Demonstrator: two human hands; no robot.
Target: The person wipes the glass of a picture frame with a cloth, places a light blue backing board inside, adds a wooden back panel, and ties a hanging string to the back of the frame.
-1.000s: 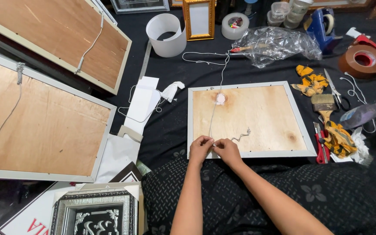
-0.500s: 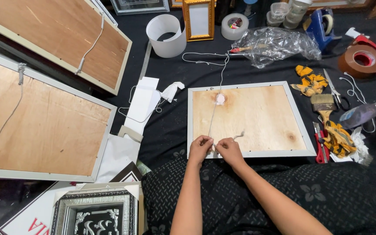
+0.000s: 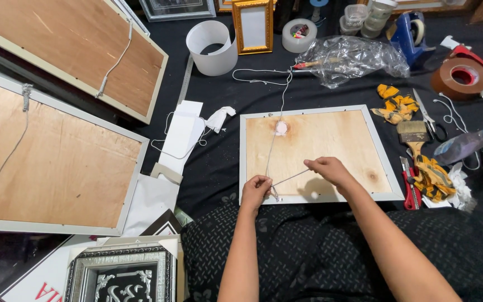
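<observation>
The right hand [image 3: 329, 169] has moved away from the left hand [image 3: 256, 189], so the white string [image 3: 290, 178] is now pulled tight between them. The fingers of each hand pinch the string. It lies over one square picture frame [image 3: 315, 153], face down near the person's lap, with a smooth brown wood back and a white edge. Two bigger frames [image 3: 57, 162] with wood backs lean at the left. One paint brush [image 3: 414, 138], one pair of scissors [image 3: 430, 120] and one roll of brown tape [image 3: 463, 76] lie on the black cloth surface [image 3: 219, 168].
</observation>
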